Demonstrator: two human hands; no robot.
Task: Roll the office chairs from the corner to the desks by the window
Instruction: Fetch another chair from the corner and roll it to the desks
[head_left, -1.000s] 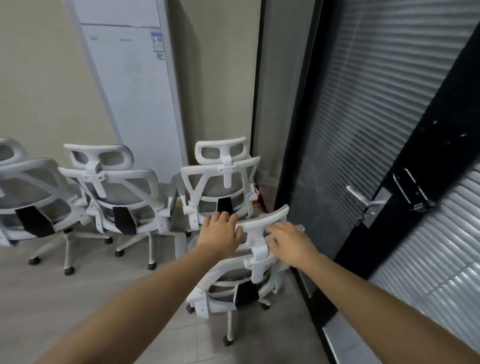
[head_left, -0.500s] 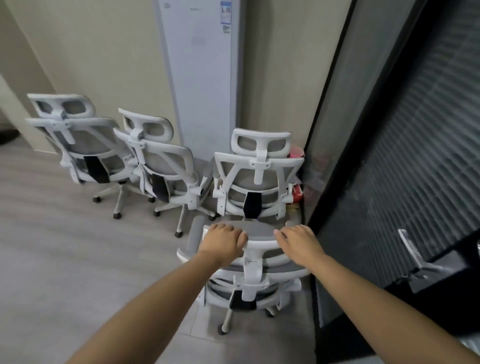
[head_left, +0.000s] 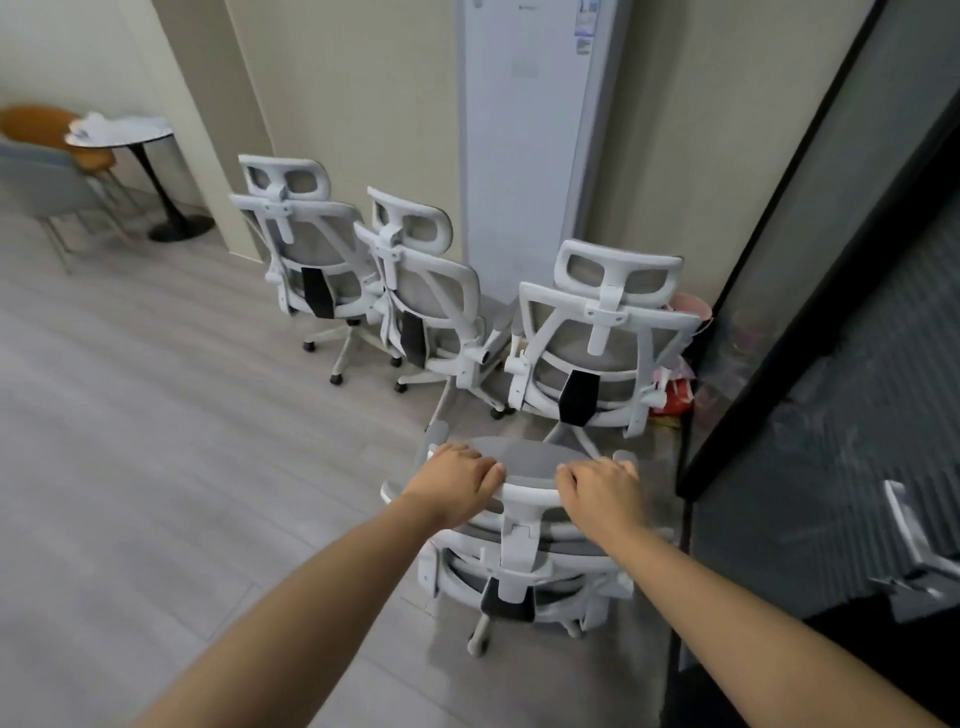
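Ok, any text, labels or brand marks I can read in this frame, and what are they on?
Nothing is readable.
Sticker at the top of the white standing air conditioner: blue and white, print too small.
Small mark near its top edge: blurred, could be a logo.
Office chairs: no markings seen.

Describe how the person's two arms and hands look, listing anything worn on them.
Both forearms are bare as far as the frame shows, with no sleeves in view. The left hand and right hand wear no gloves; no rings, watch or bracelets are visible. No cables or markings appear.
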